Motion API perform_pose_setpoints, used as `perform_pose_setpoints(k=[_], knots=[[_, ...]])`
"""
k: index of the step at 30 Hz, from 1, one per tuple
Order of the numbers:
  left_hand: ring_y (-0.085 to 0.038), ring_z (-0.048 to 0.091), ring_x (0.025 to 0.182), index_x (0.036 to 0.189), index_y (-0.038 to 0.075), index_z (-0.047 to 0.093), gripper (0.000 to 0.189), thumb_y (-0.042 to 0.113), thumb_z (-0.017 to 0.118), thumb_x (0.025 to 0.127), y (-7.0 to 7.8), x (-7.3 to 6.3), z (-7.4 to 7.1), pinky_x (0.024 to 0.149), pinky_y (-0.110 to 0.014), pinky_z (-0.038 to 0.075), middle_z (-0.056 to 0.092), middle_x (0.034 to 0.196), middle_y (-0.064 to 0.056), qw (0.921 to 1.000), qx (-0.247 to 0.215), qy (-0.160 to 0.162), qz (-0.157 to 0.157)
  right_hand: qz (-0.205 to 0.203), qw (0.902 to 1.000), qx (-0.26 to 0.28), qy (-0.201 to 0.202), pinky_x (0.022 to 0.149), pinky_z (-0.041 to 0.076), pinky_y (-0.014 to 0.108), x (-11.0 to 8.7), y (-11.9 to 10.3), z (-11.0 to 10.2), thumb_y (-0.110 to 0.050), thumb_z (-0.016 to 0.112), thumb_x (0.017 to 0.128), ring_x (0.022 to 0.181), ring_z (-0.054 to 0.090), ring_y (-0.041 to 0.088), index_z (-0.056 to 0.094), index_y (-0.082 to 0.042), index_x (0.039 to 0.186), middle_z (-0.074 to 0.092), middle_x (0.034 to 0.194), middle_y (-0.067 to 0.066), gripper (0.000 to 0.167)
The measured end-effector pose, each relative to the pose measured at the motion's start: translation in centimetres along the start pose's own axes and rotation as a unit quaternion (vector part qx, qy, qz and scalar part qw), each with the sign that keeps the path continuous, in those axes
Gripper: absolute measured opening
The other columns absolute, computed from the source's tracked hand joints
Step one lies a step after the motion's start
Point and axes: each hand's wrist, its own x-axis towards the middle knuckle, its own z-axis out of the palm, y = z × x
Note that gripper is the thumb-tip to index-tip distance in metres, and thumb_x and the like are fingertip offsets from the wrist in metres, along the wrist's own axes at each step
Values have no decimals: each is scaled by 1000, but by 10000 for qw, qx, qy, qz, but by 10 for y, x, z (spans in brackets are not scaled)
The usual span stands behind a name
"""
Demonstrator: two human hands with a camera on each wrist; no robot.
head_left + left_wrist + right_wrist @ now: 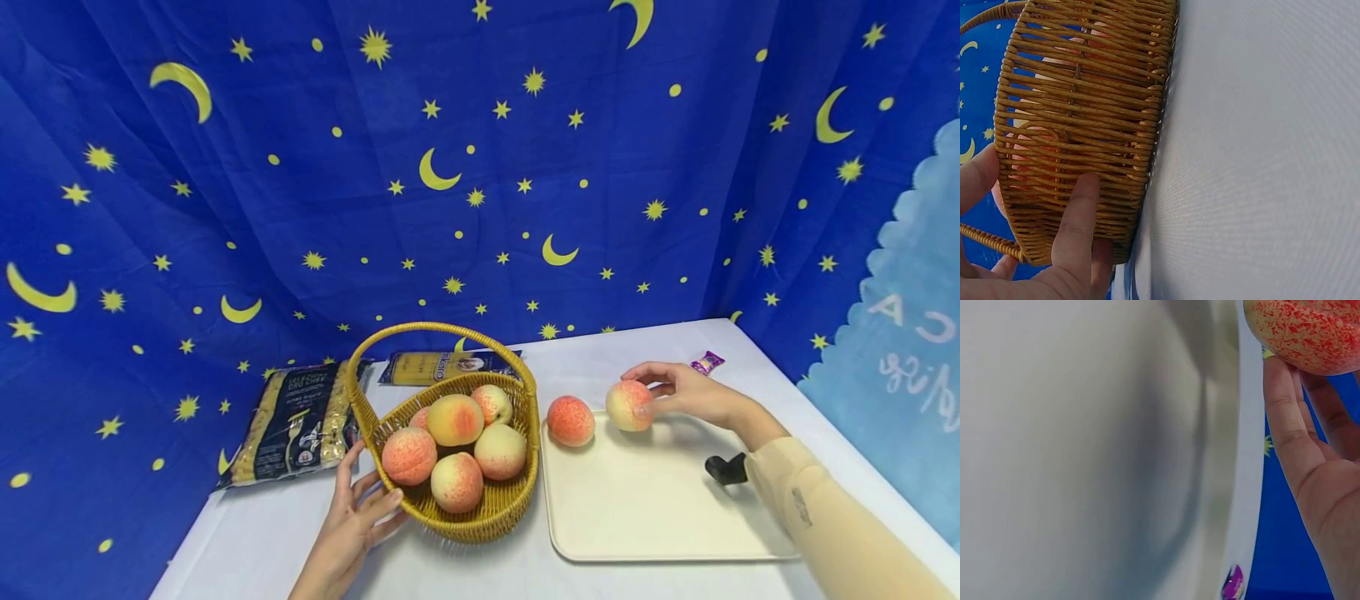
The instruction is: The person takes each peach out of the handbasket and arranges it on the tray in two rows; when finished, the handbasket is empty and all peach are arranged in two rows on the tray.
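My right hand [678, 396] pinches a pale peach [628, 406] with a reddish blush, held over the back edge of the cream tray [637, 533]. In the right wrist view the same peach [1310, 334] shows at the top, against the fingertips. A redder peach [571, 421] lies on the tray's back left corner. The wicker basket [480, 527] with a tall handle stands left of the tray and holds several peaches [456, 419]. My left hand [356, 517] touches the basket's left side; in the left wrist view its fingers [1075, 228] rest against the woven wall.
A dark bag of pasta [300, 425] lies left of the basket, and another pasta pack [442, 367] lies behind it. A small purple wrapped sweet [707, 362] sits beyond the tray. Blue star-patterned cloth [487, 233] hangs behind the white table [247, 542].
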Motion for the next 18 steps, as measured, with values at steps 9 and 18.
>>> perform_pose_setpoints(k=[9, 18], knots=[[-37, 49, 145, 169, 42, -2, 108, 12, 76, 99, 0, -1, 0, 107, -51, 62, 24, 168, -28, 10000, -7, -2, -6, 11, 9998, 184, -20, 99, 55, 19, -1, 8, 8, -14, 88, 87, 113, 69, 13, 65, -2, 139, 68, 135, 17, 57], [-36, 50, 144, 169, 42, 0, 107, 11, 75, 99, 0, -2, 0, 106, -51, 62, 24, 168, -29, 10000, -15, -10, 41, -23, 9997, 221, -50, 103, 54, 17, 3, 13, 14, -15, 88, 88, 122, 66, 17, 66, -3, 138, 67, 138, 18, 56]])
